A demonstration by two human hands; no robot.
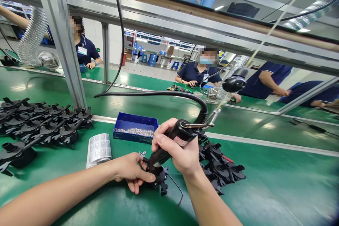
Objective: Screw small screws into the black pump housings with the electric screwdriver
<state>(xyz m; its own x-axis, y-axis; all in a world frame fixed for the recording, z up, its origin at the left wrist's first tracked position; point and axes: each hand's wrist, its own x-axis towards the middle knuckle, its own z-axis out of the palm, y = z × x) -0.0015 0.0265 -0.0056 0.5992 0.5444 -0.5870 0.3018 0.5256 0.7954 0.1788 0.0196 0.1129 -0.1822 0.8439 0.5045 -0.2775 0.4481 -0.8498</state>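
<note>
My right hand (176, 148) is wrapped round a black electric screwdriver (169, 141), which hangs from a cord by a metal clip and tilts down to the left. Its tip meets a black plastic housing (160, 180) on the green bench. With thumb and fingers, my left hand (135, 172) grips this housing from the left side. A thin black wire (180, 187) curls out from the housing to the right. Just behind my left hand lies a small heap of silver screws (142, 154). The screwdriver's bit is hidden by the housing and my fingers.
A blue bin (135, 127) of small screws and a roll of labels (99, 148) stand behind my left arm. Several black housings (47, 127) fill the left; more housings (221, 166) lie right. A metal post (59, 39) rises at left. Co-workers (200, 72) sit across the bench.
</note>
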